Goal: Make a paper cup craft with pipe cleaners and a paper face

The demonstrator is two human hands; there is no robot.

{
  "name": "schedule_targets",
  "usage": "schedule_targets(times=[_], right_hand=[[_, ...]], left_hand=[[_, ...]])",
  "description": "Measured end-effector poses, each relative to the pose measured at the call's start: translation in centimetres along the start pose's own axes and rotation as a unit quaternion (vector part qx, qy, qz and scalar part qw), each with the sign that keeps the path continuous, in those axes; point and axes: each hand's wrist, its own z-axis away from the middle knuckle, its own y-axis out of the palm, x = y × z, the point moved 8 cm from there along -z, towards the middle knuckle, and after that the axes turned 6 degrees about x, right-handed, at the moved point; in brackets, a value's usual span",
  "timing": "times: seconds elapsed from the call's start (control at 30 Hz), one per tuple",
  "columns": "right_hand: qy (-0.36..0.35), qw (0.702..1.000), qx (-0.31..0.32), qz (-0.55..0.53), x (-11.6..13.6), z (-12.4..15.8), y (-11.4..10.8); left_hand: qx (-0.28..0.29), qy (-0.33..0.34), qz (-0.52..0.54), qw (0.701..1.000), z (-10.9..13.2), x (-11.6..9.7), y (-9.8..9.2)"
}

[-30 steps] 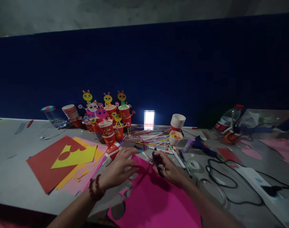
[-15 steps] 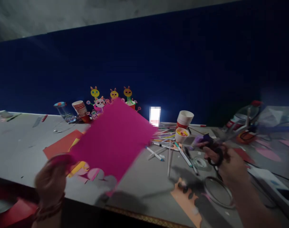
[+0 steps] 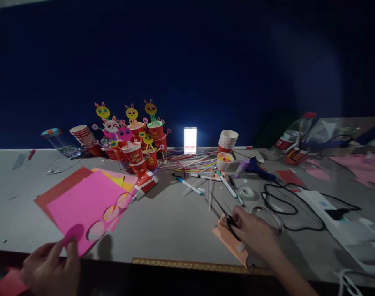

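Left hand (image 3: 52, 265) pinches the pink disc (image 3: 75, 232) by its rim, probably to spare its face, low at the table's (image 3: 163, 222) front edge. Right hand (image 3: 252, 230) grips the scissors (image 3: 227, 214) by the handles, blades angled away, likely for control; forearm slants in from lower right. Pink sheet (image 3: 89, 201) lies on other papers, presumably parked.
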Motion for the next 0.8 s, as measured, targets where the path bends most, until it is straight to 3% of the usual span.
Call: schedule_targets(times=[0.03, 0.1, 0.2, 0.23, 0.3, 0.4, 0.53, 0.73, 0.8], right_hand=[[0.008, 1.000, 0.002, 0.020, 0.0, 0.1, 0.3], [0.021, 0.998, -0.004, 0.065, 0.0, 0.2, 0.7], [0.032, 0.994, -0.024, 0.105, 0.1, 0.1, 0.7], [0.034, 0.993, -0.027, 0.106, 0.1, 0.0, 0.6], [0.036, 0.995, -0.024, 0.090, 0.1, -0.3, 0.5], [0.013, 0.999, -0.007, 0.036, 0.5, -0.6, 0.2], [-0.021, 1.000, 0.003, -0.018, 1.0, -1.2, -0.1], [-0.041, 0.997, 0.038, -0.056, 0.9, -2.0, -0.1], [-0.051, 0.995, 0.048, -0.066, 0.7, -2.1, -0.2]], left_hand=[[0.000, 0.037, 0.003, 0.999, 0.5, -2.2, 0.7], [0.155, 0.086, 0.095, 0.980, 1.7, -7.4, 5.0], [0.417, 0.194, 0.153, 0.875, 5.1, -17.0, 12.5], [0.459, 0.235, 0.140, 0.845, 6.1, -19.6, 14.4], [0.488, 0.307, 0.074, 0.813, 7.1, -23.2, 17.3], [0.478, 0.329, 0.053, 0.813, 6.9, -24.9, 19.5], [0.447, 0.352, 0.054, 0.821, 6.6, -24.5, 19.4], [0.488, 0.440, 0.082, 0.750, 8.2, -25.1, 18.2], [0.486, 0.446, 0.079, 0.748, 8.4, -25.2, 18.4]])
